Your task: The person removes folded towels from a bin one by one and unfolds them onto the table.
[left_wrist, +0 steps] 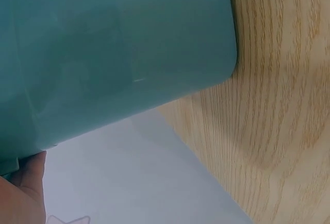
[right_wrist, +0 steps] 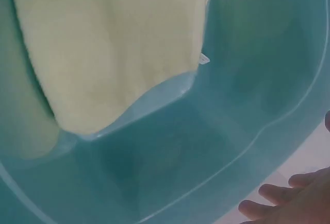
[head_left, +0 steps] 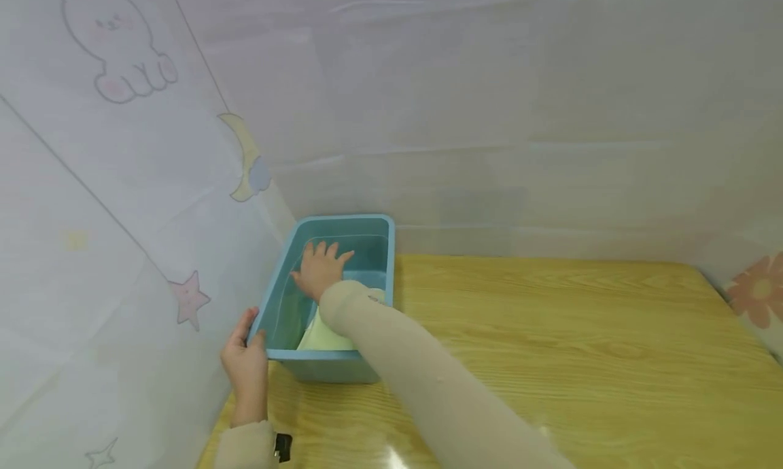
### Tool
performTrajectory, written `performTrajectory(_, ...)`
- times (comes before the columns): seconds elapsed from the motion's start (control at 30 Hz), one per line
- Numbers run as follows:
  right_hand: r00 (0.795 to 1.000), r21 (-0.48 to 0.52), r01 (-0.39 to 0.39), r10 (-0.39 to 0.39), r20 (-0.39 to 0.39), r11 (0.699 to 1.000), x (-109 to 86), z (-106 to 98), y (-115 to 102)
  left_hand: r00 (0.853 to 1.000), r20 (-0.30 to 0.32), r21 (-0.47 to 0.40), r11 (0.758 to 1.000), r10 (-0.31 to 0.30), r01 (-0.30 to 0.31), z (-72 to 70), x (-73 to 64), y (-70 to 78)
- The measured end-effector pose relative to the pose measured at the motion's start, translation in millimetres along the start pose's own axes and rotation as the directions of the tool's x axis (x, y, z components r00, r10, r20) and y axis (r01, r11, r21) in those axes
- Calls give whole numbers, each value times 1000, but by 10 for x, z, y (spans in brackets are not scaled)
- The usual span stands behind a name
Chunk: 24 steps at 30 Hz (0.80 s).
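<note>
A blue-green plastic bin stands on the table, near the left wall. My left hand grips its rim at the near left corner; in the left wrist view the same hand shows below the rim's lip, beside the bin's outer wall. Over the bin's inside, my right hand has its fingers spread and holds nothing. Beneath the right wrist lies a pale yellow-green cloth, partly hidden by the sleeve. The right wrist view shows the soft-looking cloth inside the bin, with a small white tag at its edge.
The wood-grain table extends to the right of the bin. A pale printed wall covering rises close along the left side, and another plain pale sheet hangs behind. Something small and black is at the left sleeve.
</note>
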State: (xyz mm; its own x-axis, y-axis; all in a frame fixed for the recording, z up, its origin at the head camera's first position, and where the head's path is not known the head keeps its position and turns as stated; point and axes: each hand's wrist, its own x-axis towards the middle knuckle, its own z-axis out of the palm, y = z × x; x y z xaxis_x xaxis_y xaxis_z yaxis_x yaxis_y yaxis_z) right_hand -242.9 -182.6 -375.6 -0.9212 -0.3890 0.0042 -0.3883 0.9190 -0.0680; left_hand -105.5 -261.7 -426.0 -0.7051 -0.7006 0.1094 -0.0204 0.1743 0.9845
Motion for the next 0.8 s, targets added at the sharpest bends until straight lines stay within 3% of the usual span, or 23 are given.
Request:
performTrajectory(0.2,997,70,7,-12,71,998,125,282,31,1000,-3,-21,1000,8,-8,86,-51,3)
performTrajectory(0.47,975,120,-44,17,220,992,248,563,288,1000,-26,-19,1000,8,-8,161,-116,26)
performTrajectory(0.8,973,99,15,-38,228,995,204,786,537,999,-26,-16,1000,25,-25,208,-247,31)
